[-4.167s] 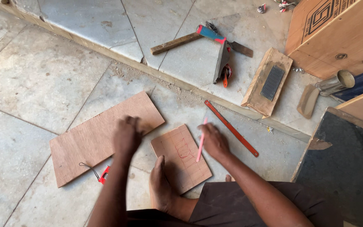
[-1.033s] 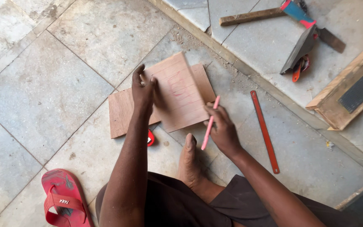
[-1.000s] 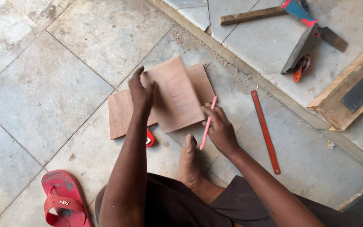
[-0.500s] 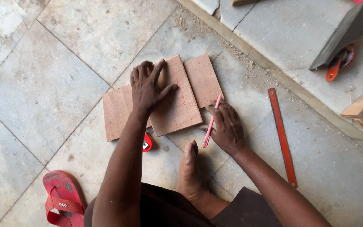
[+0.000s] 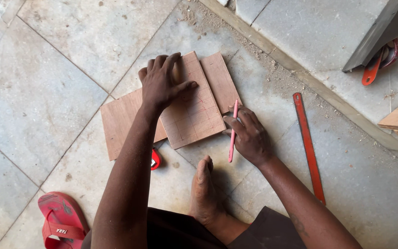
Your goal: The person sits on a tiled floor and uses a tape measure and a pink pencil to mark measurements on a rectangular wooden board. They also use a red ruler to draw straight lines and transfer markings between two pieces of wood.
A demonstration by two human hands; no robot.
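My left hand (image 5: 160,85) presses flat on a small plywood piece (image 5: 194,108) marked with red grid lines. That piece lies on top of a larger plywood sheet (image 5: 120,120) on the tiled floor. My right hand (image 5: 249,136) holds a pink pencil (image 5: 233,131) at the small piece's right edge, its tip pointing away from me. My bare foot (image 5: 204,186) rests on the floor just below the boards.
A long red ruler (image 5: 308,145) lies on the floor to the right. A red sandal (image 5: 61,221) sits at the lower left. A small red tape measure (image 5: 155,159) peeks out under my left arm. A raised stone step (image 5: 309,41) holds a saw and wooden pieces at upper right.
The small plywood piece was lifted from the floor and laid on the larger sheet. My left hand now presses it flat, and my view has moved closer.
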